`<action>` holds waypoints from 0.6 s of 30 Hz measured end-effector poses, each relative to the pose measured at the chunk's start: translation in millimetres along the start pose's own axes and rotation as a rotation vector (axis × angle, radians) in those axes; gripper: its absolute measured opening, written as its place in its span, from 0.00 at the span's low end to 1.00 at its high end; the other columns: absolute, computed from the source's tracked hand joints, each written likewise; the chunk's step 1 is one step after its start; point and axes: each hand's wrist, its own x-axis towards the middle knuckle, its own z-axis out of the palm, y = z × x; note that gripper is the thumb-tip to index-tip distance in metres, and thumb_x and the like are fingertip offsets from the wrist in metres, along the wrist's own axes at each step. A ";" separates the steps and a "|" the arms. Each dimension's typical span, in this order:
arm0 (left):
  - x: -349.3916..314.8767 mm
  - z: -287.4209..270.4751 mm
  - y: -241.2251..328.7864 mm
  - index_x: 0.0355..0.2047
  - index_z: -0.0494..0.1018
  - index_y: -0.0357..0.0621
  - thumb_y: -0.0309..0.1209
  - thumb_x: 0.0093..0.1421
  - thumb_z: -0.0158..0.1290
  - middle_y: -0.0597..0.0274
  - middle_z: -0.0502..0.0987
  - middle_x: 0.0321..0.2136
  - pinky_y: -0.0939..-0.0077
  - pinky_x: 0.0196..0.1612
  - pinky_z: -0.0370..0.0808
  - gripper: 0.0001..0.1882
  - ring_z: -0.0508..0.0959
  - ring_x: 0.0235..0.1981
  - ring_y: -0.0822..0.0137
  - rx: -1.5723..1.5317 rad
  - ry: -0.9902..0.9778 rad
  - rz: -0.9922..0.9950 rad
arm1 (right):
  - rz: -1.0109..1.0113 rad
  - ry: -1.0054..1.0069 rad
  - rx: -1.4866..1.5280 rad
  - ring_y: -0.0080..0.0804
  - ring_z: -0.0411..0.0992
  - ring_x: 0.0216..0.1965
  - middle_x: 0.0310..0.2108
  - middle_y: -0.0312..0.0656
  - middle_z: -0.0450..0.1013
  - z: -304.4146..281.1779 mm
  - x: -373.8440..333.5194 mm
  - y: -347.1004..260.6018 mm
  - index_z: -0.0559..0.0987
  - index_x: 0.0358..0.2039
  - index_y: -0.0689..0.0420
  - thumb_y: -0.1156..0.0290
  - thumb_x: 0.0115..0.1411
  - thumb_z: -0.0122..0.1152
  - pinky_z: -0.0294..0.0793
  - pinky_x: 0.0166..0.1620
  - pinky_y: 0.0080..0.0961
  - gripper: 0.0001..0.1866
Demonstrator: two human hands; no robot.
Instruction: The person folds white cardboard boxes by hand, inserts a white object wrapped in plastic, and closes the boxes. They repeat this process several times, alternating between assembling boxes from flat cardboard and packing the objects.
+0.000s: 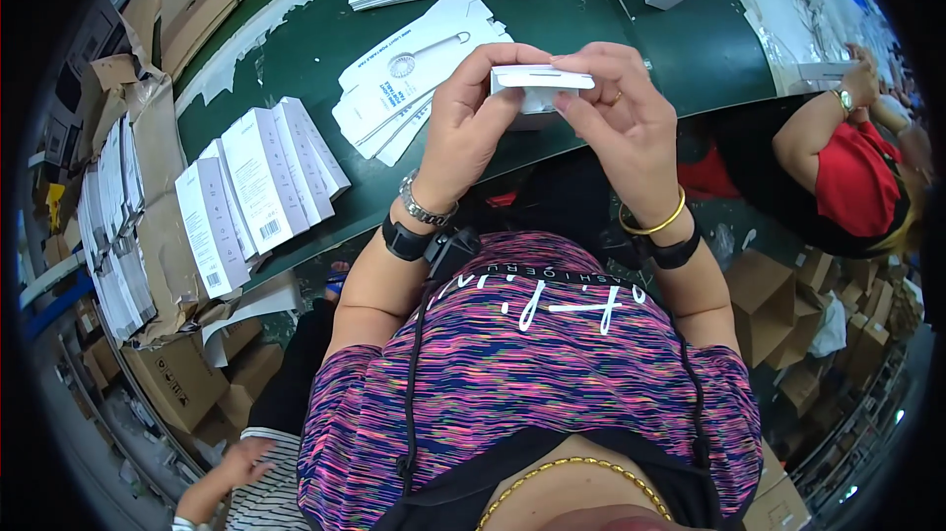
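Above the near edge of the green belt (690, 48), at chest height: one small white carton (540, 86), held between both your hands.

- Left hand (463, 127): fingers curled shut around the carton's left end, thumb on top.
- Right hand (621, 112): fingertips pinched on the right end and top flap.
- Risk, flap: your pinch sits right at the thin flap edge; uneven pressure could likely crease or tear it.
- Risk, drop: the carton hangs over the belt's edge and your lap, so a slip could send it to the floor among the brown cardboard boxes (778, 304).
- Left of you: a row of folded white cartons (258, 186), well apart.
- Ahead: flat white carton blanks (419, 73), just beyond your left knuckles; bare belt ahead of the right hand.
- Right: a co-worker's arm (818, 127) at the belt edge limits sideways room.
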 end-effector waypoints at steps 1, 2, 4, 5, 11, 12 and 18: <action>-0.7 1.6 0.1 0.56 0.74 0.36 0.21 0.69 0.47 0.59 0.79 0.52 0.74 0.57 0.74 0.16 0.77 0.53 0.71 0.022 0.013 0.015 | -0.071 0.004 -0.110 0.16 0.69 0.38 0.46 0.40 0.73 -0.3 -3.3 -0.6 0.80 0.54 0.64 0.86 0.63 0.64 0.69 0.38 0.15 0.18; -1.4 3.0 0.4 0.55 0.74 0.36 0.21 0.69 0.47 0.60 0.79 0.51 0.74 0.57 0.75 0.16 0.78 0.52 0.71 0.044 0.027 0.030 | -0.142 0.008 -0.219 0.17 0.69 0.39 0.46 0.40 0.73 -1.0 -6.4 -1.3 0.81 0.54 0.64 0.87 0.63 0.64 0.70 0.39 0.15 0.18; -1.3 5.0 0.8 0.54 0.74 0.36 0.21 0.69 0.46 0.60 0.80 0.50 0.75 0.56 0.75 0.15 0.78 0.51 0.71 0.067 0.041 0.046 | -0.214 0.012 -0.328 0.17 0.69 0.40 0.45 0.40 0.73 -5.0 -8.1 -2.4 0.82 0.53 0.64 0.87 0.62 0.64 0.70 0.41 0.16 0.18; -0.9 5.9 1.3 0.54 0.74 0.36 0.21 0.69 0.46 0.60 0.80 0.50 0.74 0.56 0.76 0.15 0.79 0.50 0.71 0.045 0.043 0.034 | -0.218 -0.007 -0.324 0.18 0.70 0.41 0.46 0.40 0.73 -9.1 -8.0 -4.2 0.83 0.53 0.64 0.87 0.62 0.65 0.70 0.42 0.16 0.18; 1.9 7.7 1.6 0.53 0.73 0.36 0.24 0.70 0.46 0.60 0.80 0.49 0.73 0.54 0.78 0.14 0.79 0.50 0.71 -0.026 0.028 0.035 | -0.237 0.025 -0.312 0.24 0.73 0.44 0.44 0.42 0.76 -4.3 -6.6 -6.3 0.84 0.51 0.65 0.87 0.61 0.67 0.72 0.46 0.19 0.17; 2.7 7.3 0.9 0.53 0.73 0.36 0.24 0.70 0.46 0.60 0.80 0.49 0.73 0.54 0.78 0.14 0.79 0.50 0.71 -0.026 0.028 0.035 | -0.237 0.025 -0.312 0.24 0.73 0.44 0.44 0.42 0.76 -3.3 -7.1 -5.9 0.84 0.51 0.65 0.87 0.61 0.67 0.72 0.46 0.19 0.17; 4.7 3.5 -0.5 0.57 0.70 0.38 0.27 0.68 0.42 0.56 0.79 0.52 0.70 0.56 0.77 0.19 0.79 0.53 0.68 -0.069 -0.030 -0.017 | -0.455 0.160 -0.477 0.29 0.76 0.39 0.37 0.42 0.79 2.0 -7.9 4.9 0.86 0.43 0.61 0.85 0.56 0.72 0.74 0.41 0.22 0.14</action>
